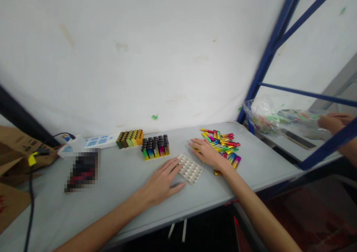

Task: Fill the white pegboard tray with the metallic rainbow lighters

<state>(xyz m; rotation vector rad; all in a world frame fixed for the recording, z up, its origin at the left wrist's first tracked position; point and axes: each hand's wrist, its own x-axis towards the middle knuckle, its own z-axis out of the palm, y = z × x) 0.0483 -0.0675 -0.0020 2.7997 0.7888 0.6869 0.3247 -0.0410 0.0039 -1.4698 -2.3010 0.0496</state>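
Note:
A white tray [190, 169] with rows of small hollows lies at a slant on the grey table. My left hand [161, 182] rests flat beside it, fingers stretched out and fingertips at its left edge. Over the left side of a loose pile of shiny, many-coloured lighters [232, 144] lies my right hand [205, 152], palm down with its fingers apart. What is under that palm is hidden. To the left of the tray, a block of lighters with black tops [155, 146] stands upright in rows. Behind it and further left is a second block of yellow, green and brown lighters [129, 138].
A power strip [99, 141] runs along the wall, with a blurred-out dark object [83, 169] before it. Cardboard [22, 151] and a black cable [31, 200] are at left. Right, past a blue metal frame [267, 64], another person's hand [336, 123] is near plastic bags [262, 116].

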